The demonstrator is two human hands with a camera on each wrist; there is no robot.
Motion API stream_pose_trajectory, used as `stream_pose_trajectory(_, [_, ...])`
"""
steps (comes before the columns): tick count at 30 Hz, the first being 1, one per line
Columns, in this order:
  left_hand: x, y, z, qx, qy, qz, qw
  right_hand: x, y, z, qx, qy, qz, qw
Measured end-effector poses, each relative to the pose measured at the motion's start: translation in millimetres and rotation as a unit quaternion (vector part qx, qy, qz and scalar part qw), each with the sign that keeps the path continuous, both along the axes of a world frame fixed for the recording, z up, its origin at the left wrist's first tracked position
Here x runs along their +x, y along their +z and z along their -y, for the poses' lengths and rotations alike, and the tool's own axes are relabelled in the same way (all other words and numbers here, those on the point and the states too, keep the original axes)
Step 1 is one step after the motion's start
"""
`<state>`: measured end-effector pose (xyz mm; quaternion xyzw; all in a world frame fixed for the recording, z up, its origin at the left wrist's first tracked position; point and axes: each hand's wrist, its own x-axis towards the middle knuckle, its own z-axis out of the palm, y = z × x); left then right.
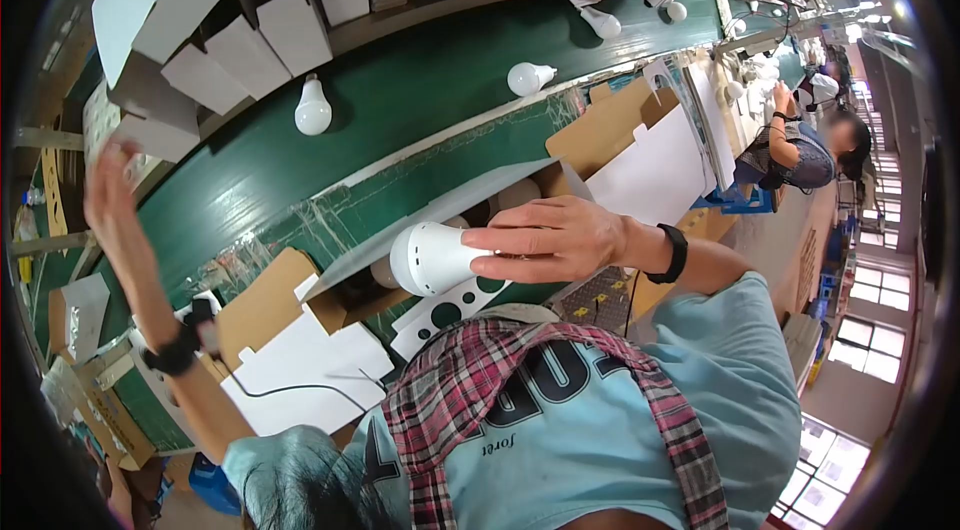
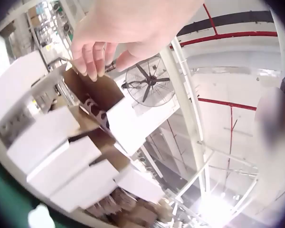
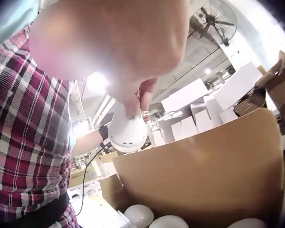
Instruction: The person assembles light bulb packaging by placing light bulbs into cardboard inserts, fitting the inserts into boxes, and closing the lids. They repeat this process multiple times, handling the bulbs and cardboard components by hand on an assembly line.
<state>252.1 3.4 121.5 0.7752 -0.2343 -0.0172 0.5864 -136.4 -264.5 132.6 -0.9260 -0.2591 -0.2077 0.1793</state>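
My right hand (image 1: 560, 242) grips a white light bulb (image 1: 430, 260) by its narrow end, its dome turned left in the head view. Under the bulb stands an open carton (image 1: 345, 302), with more bulbs (image 3: 138, 214) inside, as the right wrist view shows. A white insert with round holes (image 1: 412, 332) lies between this carton and my shirt. My left hand (image 1: 118, 200) is raised at the far left, blurred and holding nothing. In the left wrist view its fingers hang loosely bent near an open box (image 2: 97, 92) that has a holed insert inside.
On the green belt (image 1: 410, 90) lie loose bulbs, one nearby (image 1: 313, 108) and another further right (image 1: 530, 79). White boxes (image 1: 245, 50) line a shelf beyond the belt. A black cable (image 1: 290, 390) crosses the carton's flap. Another person (image 1: 800, 155) sits further along at the right.
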Motion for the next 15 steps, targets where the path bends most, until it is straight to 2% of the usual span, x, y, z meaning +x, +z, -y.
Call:
stream_pose_trajectory(1, [-38, -7, 4, -0.027, -0.022, -0.115, 0.993, 1, 0, -4, 0.006, 0.008, 0.001, 1.000])
stream_pose_trajectory(2, [-67, -13, 2, -0.004, -0.114, -0.140, 0.984, 1, 1, -9, 0.011, 0.015, 0.002, 1.000])
stream_pose_trajectory(3, [-106, -14, 8, -0.034, -0.197, -0.212, 0.957, 3, 2, -13, 0.016, 0.023, 0.003, 1.000])
stream_pose_trajectory(4, [-142, -15, 14, -0.066, -0.276, -0.281, 0.917, 5, 2, -18, 0.024, 0.025, 0.007, 0.999])
stream_pose_trajectory(5, [-163, -20, 17, -0.023, -0.348, -0.341, 0.873, 7, 4, -22, 0.031, 0.028, 0.006, 0.999])
stream_pose_trajectory(6, [-181, -20, 19, -0.008, -0.438, -0.321, 0.840, 10, 5, -26, 0.037, 0.032, 0.007, 0.999])
stream_pose_trajectory(7, [-198, -21, 23, -0.023, -0.453, -0.397, 0.798, 12, 6, -28, 0.041, 0.035, 0.009, 0.998])
stream_pose_trajectory(8, [-202, -21, 22, 0.042, -0.462, -0.392, 0.794, 13, 7, -31, 0.039, 0.032, 0.012, 0.999])
stream_pose_trajectory(10, [-202, -12, 25, 0.031, -0.464, -0.392, 0.794, 14, 9, -35, 0.035, 0.021, 0.019, 0.999])
stream_pose_trajectory(11, [-201, -9, 27, 0.026, -0.466, -0.393, 0.792, 13, 10, -35, 0.053, 0.028, -0.028, 0.998])
stream_pose_trajectory(13, [-204, -11, 28, -0.005, -0.444, -0.280, 0.851, 9, 14, -33, 0.091, 0.036, -0.121, 0.988])
stream_pose_trajectory(14, [-207, -16, 29, -0.027, -0.429, -0.224, 0.875, 10, 9, -35, 0.096, -0.003, -0.063, 0.993])
stream_pose_trajectory(15, [-209, -19, 30, -0.050, -0.412, -0.167, 0.894, 9, 10, -38, 0.130, -0.046, -0.073, 0.988])
